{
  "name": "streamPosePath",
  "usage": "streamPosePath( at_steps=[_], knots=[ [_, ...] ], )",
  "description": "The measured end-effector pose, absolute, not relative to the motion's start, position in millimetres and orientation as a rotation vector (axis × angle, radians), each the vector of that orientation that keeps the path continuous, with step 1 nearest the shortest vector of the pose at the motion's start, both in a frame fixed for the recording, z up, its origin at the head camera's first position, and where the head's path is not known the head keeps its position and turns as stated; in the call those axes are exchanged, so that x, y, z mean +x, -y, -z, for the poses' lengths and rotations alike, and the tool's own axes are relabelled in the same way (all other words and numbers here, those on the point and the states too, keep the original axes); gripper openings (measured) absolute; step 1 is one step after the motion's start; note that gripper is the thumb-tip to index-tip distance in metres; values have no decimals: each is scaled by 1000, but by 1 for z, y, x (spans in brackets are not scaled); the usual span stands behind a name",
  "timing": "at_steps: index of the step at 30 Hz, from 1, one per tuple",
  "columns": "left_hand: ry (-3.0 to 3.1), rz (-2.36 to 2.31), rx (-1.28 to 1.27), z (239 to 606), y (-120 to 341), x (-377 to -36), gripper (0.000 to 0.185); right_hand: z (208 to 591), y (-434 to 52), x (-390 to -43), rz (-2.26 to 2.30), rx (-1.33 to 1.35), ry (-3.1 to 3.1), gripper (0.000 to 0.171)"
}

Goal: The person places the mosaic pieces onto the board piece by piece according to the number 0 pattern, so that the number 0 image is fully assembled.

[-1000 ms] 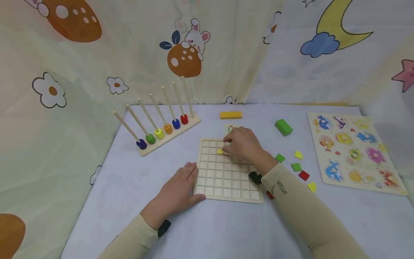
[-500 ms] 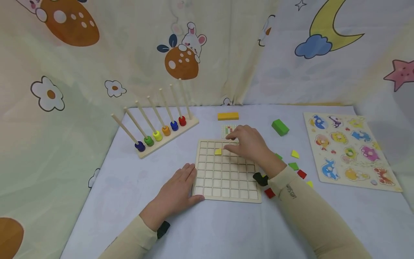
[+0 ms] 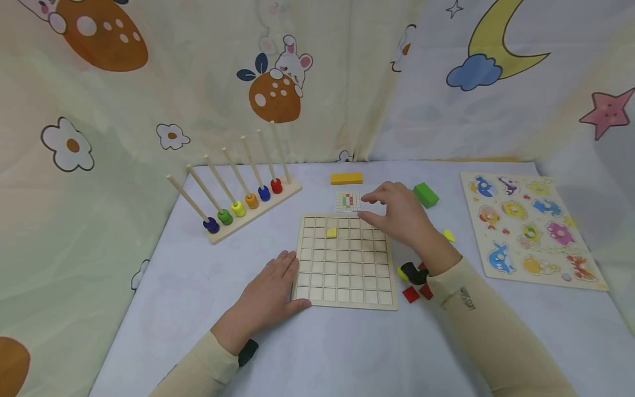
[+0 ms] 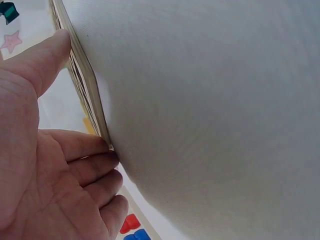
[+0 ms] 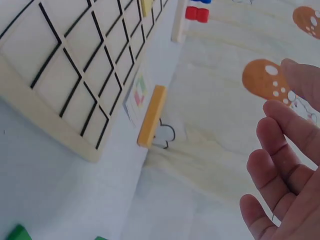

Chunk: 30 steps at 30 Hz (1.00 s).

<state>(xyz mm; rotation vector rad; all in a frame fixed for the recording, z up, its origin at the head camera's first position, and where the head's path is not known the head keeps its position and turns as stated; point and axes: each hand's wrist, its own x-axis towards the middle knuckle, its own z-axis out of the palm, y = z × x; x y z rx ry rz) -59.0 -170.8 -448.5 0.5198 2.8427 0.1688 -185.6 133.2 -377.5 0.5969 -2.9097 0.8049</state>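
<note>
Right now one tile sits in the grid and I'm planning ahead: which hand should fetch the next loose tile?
Right hand: free, nearer the red tiles. Left hand rests against the grid board.

**Beige sleeves, black wrist units**

Clad in close-fitting beige sleeves down to both wrists. Small dark lettering printed on the right sleeve [image 3: 468, 298] near the cuff. Black device strapped at the left wrist [image 3: 246, 352], another black one at the right wrist [image 3: 413, 272]. Both hands bare: left hand [image 3: 268, 295], right hand [image 3: 399, 215].
</note>
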Motion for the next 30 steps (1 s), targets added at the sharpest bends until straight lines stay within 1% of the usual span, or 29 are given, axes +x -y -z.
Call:
streamPosePath(
  at_steps=[8, 17, 26, 30],
  knots=[
    [-2837, -164, 518, 451, 171, -60, 104, 368, -152, -179, -901, 562, 2823, 37],
    [-2831, -167, 511, 450, 170, -59, 104, 365, -177, -173, -874, 564, 2690, 33],
    [-2828, -153, 509, 449, 169, -59, 105, 369, -212, -165, -857, 433, 2733, 35],
    [-2827, -157, 512, 449, 170, -59, 105, 374, -225, -162, -848, 352, 2786, 39]
  ],
)
